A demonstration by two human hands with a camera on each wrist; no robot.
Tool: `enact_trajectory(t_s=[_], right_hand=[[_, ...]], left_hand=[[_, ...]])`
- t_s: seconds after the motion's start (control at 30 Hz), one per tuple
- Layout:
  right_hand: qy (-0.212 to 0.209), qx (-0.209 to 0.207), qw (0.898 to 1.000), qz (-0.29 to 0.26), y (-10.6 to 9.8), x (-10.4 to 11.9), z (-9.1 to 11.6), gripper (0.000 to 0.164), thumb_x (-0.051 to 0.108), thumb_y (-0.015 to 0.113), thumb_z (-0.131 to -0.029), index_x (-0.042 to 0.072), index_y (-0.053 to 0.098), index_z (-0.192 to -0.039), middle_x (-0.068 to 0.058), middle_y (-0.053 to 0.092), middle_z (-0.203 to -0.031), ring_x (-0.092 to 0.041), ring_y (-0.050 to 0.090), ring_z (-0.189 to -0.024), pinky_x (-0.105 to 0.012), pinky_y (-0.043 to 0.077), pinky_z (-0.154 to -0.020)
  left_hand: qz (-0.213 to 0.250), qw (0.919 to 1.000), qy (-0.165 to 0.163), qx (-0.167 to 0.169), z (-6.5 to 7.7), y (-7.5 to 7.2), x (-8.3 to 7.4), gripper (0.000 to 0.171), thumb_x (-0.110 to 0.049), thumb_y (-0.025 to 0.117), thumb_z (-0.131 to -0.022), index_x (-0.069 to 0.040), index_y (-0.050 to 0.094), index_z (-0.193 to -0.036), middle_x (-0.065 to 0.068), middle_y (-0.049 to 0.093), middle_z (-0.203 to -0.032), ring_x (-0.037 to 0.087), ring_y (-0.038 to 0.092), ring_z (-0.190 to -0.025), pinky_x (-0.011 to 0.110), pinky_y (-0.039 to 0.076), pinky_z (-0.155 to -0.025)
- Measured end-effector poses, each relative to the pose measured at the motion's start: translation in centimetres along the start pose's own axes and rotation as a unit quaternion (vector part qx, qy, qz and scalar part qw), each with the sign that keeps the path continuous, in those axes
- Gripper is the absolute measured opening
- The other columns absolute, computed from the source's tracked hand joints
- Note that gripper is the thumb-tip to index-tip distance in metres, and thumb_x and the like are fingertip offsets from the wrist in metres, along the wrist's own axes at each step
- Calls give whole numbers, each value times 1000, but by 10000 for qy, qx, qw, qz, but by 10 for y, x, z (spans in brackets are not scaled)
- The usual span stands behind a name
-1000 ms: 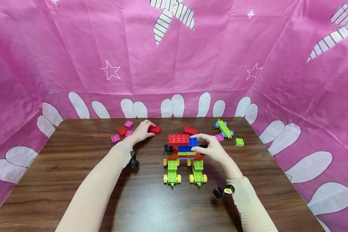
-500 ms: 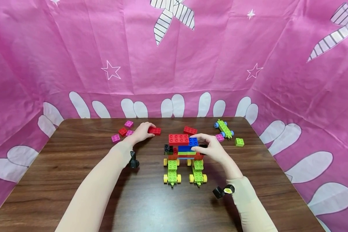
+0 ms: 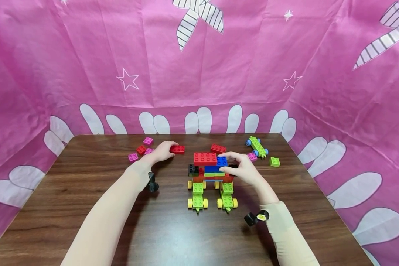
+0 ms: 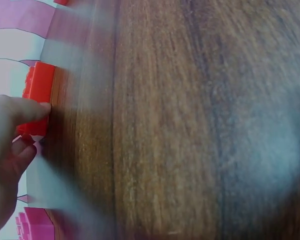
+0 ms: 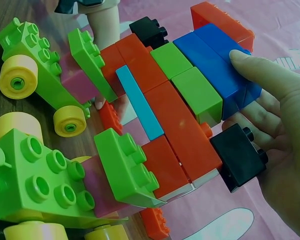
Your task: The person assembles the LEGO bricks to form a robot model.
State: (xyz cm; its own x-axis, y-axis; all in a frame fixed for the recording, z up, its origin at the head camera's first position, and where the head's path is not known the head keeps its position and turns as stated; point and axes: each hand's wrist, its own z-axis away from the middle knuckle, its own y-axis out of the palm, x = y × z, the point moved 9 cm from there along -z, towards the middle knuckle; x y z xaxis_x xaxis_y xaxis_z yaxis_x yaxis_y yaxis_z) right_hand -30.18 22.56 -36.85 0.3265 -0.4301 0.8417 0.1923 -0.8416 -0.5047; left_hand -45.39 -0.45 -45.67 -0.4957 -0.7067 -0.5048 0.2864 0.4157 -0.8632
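On the far part of the table my left hand (image 3: 163, 150) pinches a red toy brick (image 3: 177, 149). In the left wrist view, the thumb lies along the side of this brick (image 4: 40, 95), with the other fingers at its lower end. My right hand (image 3: 244, 168) holds the upper right of a built brick model, thumb on the front of a blue brick (image 5: 215, 55) and fingers behind. The model has a red brick (image 3: 205, 159) on top, black bricks (image 5: 237, 155) at its sides, and two green wheeled bases (image 3: 197, 201) with yellow wheels below.
Pink bricks (image 3: 133, 157) and a small red brick (image 3: 141, 150) lie left of my left hand. Behind the model is another red brick (image 3: 218, 148). A green base with blue wheels (image 3: 257, 146), a pink brick (image 3: 252, 157) and a green brick (image 3: 274, 162) lie at the back right.
The red brick at my left hand has turned slightly, its long side now facing nearer me, and the left hand has dipped a little. My right hand and the model stay put.
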Motion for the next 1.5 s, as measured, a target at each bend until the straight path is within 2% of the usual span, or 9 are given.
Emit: enact_trajectory(t_s=[0.13, 0.33, 0.47, 0.8, 1.1, 1.3, 1.5], right_hand=[[10, 17, 10000, 55, 1, 1, -1, 38, -2, 69, -85, -2, 61, -121, -20, 69, -105, -10, 65, -90, -37, 56, -78], [-38, 34, 10000, -53, 0, 2, 0, 36, 5, 71, -86, 3, 63, -121, -15, 70, -103, -12, 66, -89, -33, 57, -77], [-88, 40, 9999, -59, -1, 2, 1, 35, 10, 72, -86, 5, 64, -119, -13, 71, -101, -14, 67, -88, -31, 56, -76], [-55, 123, 9999, 40, -1, 2, -2, 37, 16, 74, -85, 9, 64, -120, -11, 70, -102, -20, 67, -89, -30, 56, -78], [18, 158, 9999, -29, -1, 6, -2, 39, 15, 74, -85, 7, 63, -122, -13, 70, -103, -20, 67, -91, -30, 56, -77], [-38, 44, 9999, 88, -4, 9, -2, 42, 15, 75, -84, 8, 62, -124, -11, 68, -113, -20, 65, -100, -31, 55, -83], [-295, -146, 9994, 85, -9, 15, -3, 39, 13, 71, -87, 9, 61, -125, -10, 65, -124, -14, 62, -110, -25, 53, -86]], left_hand=[[-10, 9999, -103, 65, 2, -1, 1, 50, -4, 64, -86, 5, 50, -134, 25, 53, -133, 37, 49, -125, 47, 36, -110], [-115, 9994, -318, 109, 5, -1, 5, 46, -8, 66, -87, 6, 53, -128, 25, 56, -126, 36, 52, -117, 45, 39, -105], [37, 9991, -405, 73, 8, -4, 3, 44, -11, 67, -87, 5, 55, -126, 24, 57, -124, 35, 53, -114, 45, 41, -104], [803, 9947, -484, -429, 17, -35, -10, 47, -16, 68, -89, 2, 54, -130, 21, 59, -126, 31, 55, -111, 46, 42, -102], [1433, 9864, -79, -800, 23, -63, -46, 46, -15, 70, -88, 2, 57, -129, 19, 63, -121, 29, 60, -106, 42, 48, -95], [1460, 9851, 262, -865, 30, -77, -79, 49, -17, 71, -87, 0, 56, -131, 16, 62, -123, 29, 60, -109, 42, 47, -96], [1485, 9827, 461, -1009, 38, -89, -109, 49, -20, 73, -86, -5, 59, -131, 12, 64, -121, 26, 59, -107, 42, 48, -96]])
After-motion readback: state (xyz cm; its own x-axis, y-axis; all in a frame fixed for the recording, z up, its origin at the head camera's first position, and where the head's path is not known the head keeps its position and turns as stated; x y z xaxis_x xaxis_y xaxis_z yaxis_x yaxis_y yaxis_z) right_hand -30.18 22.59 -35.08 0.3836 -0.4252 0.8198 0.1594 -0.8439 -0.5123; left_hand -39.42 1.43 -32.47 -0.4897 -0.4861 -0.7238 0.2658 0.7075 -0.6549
